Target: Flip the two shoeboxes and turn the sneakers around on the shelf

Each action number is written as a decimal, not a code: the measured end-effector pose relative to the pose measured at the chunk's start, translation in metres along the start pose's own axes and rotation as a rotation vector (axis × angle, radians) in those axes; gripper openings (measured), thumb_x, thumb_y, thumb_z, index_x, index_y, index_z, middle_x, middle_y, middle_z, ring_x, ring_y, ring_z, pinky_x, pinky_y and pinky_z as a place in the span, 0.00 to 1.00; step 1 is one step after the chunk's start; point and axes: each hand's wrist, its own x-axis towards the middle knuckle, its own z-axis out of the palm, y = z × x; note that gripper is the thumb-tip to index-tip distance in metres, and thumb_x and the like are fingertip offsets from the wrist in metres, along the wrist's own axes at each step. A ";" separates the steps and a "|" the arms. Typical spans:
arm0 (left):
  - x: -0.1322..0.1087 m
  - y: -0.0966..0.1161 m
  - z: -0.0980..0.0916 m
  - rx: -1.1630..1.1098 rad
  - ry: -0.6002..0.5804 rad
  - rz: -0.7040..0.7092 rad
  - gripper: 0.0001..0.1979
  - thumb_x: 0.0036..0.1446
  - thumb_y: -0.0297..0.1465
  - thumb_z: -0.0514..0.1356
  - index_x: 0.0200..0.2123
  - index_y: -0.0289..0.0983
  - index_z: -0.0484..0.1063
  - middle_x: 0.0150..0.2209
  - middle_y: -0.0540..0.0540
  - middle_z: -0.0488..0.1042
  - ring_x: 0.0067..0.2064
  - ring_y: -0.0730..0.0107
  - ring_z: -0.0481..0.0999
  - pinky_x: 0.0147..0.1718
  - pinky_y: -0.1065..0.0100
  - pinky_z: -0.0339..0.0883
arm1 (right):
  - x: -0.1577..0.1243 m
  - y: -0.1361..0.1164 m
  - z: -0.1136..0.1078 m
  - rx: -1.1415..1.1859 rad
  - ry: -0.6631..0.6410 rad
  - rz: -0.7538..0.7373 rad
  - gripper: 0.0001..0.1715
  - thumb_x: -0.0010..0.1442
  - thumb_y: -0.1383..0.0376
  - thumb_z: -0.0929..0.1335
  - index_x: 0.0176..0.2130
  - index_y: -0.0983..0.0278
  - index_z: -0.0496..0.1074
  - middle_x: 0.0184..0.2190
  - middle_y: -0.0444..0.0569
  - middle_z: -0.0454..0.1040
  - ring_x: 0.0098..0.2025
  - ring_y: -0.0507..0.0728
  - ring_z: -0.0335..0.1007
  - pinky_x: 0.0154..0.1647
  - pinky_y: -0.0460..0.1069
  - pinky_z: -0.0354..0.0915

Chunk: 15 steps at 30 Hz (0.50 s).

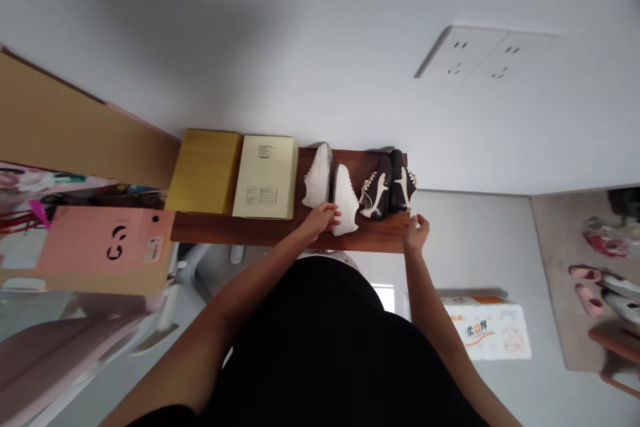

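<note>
A pair of white sneakers (345,203) stands side by side on a narrow reddish-brown wooden shelf (280,230). My left hand (321,219) is at their near ends, its fingers a little apart and against or just over the right white shoe; contact is hard to make out. To the right sits a pair of dark brown sneakers (383,187) with cream stripes and laces. Just off the near right corner of the shelf is my right hand (416,232), fingers loosely bent and thumb apart, close to the end of the rightmost dark shoe. Nothing shows between its fingers.
A gold box (205,170) and a cream box (265,177) occupy the shelf's left part. Behind is a pale wall with sockets (485,53). A pink box (95,240) is at left, a tissue pack (493,330) and pink slippers (589,290) lower right.
</note>
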 end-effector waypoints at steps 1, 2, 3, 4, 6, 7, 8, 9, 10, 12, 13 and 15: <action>-0.007 0.000 -0.019 -0.010 0.037 0.022 0.13 0.60 0.28 0.55 0.47 0.38 0.71 0.48 0.42 0.79 0.33 0.76 0.79 0.33 0.74 0.69 | -0.009 -0.004 0.001 0.049 0.051 0.029 0.35 0.66 0.47 0.57 0.60 0.69 0.60 0.59 0.64 0.64 0.47 0.60 0.75 0.53 0.57 0.71; -0.013 -0.001 -0.037 -0.015 0.085 0.047 0.12 0.59 0.27 0.54 0.46 0.38 0.72 0.47 0.42 0.79 0.34 0.75 0.79 0.33 0.73 0.69 | -0.019 -0.009 0.003 0.100 0.093 0.045 0.35 0.65 0.47 0.57 0.60 0.67 0.60 0.59 0.63 0.63 0.45 0.59 0.75 0.51 0.55 0.72; -0.019 -0.003 -0.056 -0.017 0.140 0.075 0.12 0.58 0.27 0.54 0.45 0.38 0.72 0.46 0.43 0.80 0.34 0.75 0.79 0.34 0.73 0.69 | -0.029 -0.015 0.006 0.144 0.117 0.043 0.34 0.65 0.47 0.58 0.60 0.66 0.59 0.59 0.62 0.63 0.44 0.58 0.75 0.50 0.55 0.72; -0.025 -0.005 -0.074 -0.015 0.196 0.103 0.12 0.57 0.27 0.55 0.43 0.38 0.73 0.44 0.43 0.80 0.35 0.74 0.79 0.34 0.73 0.69 | -0.039 -0.022 0.010 0.177 0.110 0.022 0.34 0.65 0.46 0.59 0.60 0.65 0.59 0.58 0.61 0.64 0.43 0.57 0.75 0.48 0.54 0.73; -0.036 -0.012 -0.109 -0.010 0.291 0.149 0.11 0.55 0.27 0.56 0.42 0.38 0.74 0.43 0.44 0.80 0.36 0.73 0.80 0.35 0.72 0.70 | -0.059 -0.039 0.021 0.226 0.044 -0.044 0.33 0.64 0.45 0.61 0.59 0.63 0.60 0.55 0.57 0.67 0.41 0.55 0.75 0.46 0.53 0.73; -0.042 -0.016 -0.125 -0.010 0.327 0.165 0.11 0.55 0.27 0.56 0.41 0.38 0.74 0.43 0.44 0.80 0.36 0.72 0.80 0.36 0.71 0.70 | -0.070 -0.049 0.028 0.250 -0.010 -0.079 0.34 0.63 0.44 0.62 0.58 0.62 0.61 0.53 0.55 0.69 0.40 0.55 0.75 0.44 0.53 0.73; -0.047 -0.021 -0.141 -0.014 0.355 0.176 0.11 0.54 0.27 0.57 0.41 0.38 0.74 0.42 0.45 0.80 0.36 0.71 0.80 0.36 0.71 0.70 | -0.081 -0.060 0.037 0.278 -0.074 -0.107 0.34 0.62 0.44 0.64 0.57 0.62 0.61 0.50 0.54 0.70 0.38 0.54 0.74 0.42 0.52 0.72; -0.052 -0.027 -0.156 -0.021 0.373 0.182 0.11 0.54 0.28 0.57 0.40 0.38 0.74 0.42 0.44 0.80 0.37 0.71 0.80 0.37 0.70 0.70 | -0.094 -0.071 0.046 0.305 -0.140 -0.128 0.34 0.60 0.43 0.65 0.56 0.61 0.62 0.48 0.52 0.72 0.37 0.54 0.74 0.40 0.52 0.72; -0.056 -0.033 -0.170 -0.028 0.387 0.186 0.11 0.53 0.28 0.58 0.40 0.38 0.74 0.42 0.44 0.80 0.37 0.70 0.80 0.37 0.70 0.70 | -0.106 -0.082 0.057 0.328 -0.206 -0.140 0.34 0.59 0.43 0.66 0.55 0.60 0.63 0.46 0.50 0.72 0.35 0.53 0.74 0.37 0.51 0.71; -0.062 -0.044 -0.198 -0.043 0.408 0.195 0.11 0.53 0.29 0.58 0.40 0.38 0.74 0.42 0.44 0.81 0.37 0.69 0.80 0.37 0.69 0.70 | -0.135 -0.107 0.083 0.364 -0.332 -0.139 0.32 0.57 0.44 0.68 0.54 0.59 0.64 0.42 0.48 0.73 0.34 0.53 0.73 0.34 0.49 0.70; -0.064 -0.049 -0.213 -0.048 0.416 0.202 0.11 0.53 0.29 0.59 0.40 0.38 0.75 0.42 0.44 0.81 0.37 0.69 0.80 0.37 0.69 0.70 | -0.151 -0.119 0.097 0.377 -0.390 -0.126 0.32 0.57 0.44 0.69 0.52 0.59 0.65 0.41 0.47 0.73 0.33 0.52 0.73 0.33 0.49 0.70; -0.067 -0.058 -0.242 -0.057 0.427 0.223 0.11 0.53 0.30 0.59 0.40 0.38 0.75 0.41 0.44 0.80 0.38 0.68 0.80 0.37 0.69 0.70 | -0.185 -0.142 0.129 0.392 -0.505 -0.075 0.30 0.55 0.46 0.70 0.50 0.60 0.67 0.38 0.45 0.74 0.31 0.52 0.72 0.34 0.49 0.70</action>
